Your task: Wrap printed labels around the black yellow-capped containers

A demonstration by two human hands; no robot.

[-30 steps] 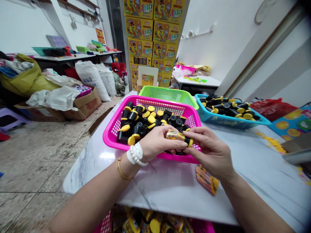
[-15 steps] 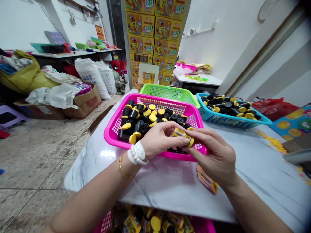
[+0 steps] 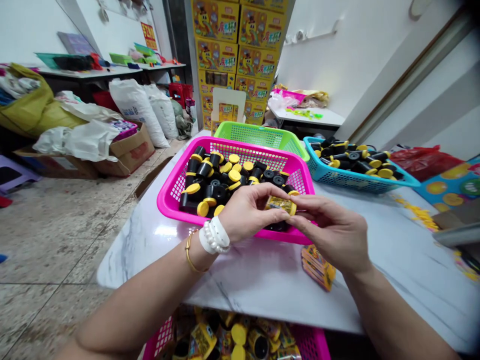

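My left hand is closed round a small cup with a yellow printed wrap and a yellow lid. The fingertips of my right hand pinch the cup's lid end, so both hands hold it. They are above the near right side of a pink basket, which is full of black cups with yellow lids. Below my right hand, a stack of printed yellow-orange labels lies on the marbled white table.
Behind the pink basket stands a green basket. To the right, a blue basket holds more black cups. Below the table's near edge, another pink basket contains wrapped cups. Printed yellow boxes are stacked at the back.
The cup has turned a little in my hands, showing its wrapped side more. My right hand has shifted slightly. The surroundings sit a little higher in view.
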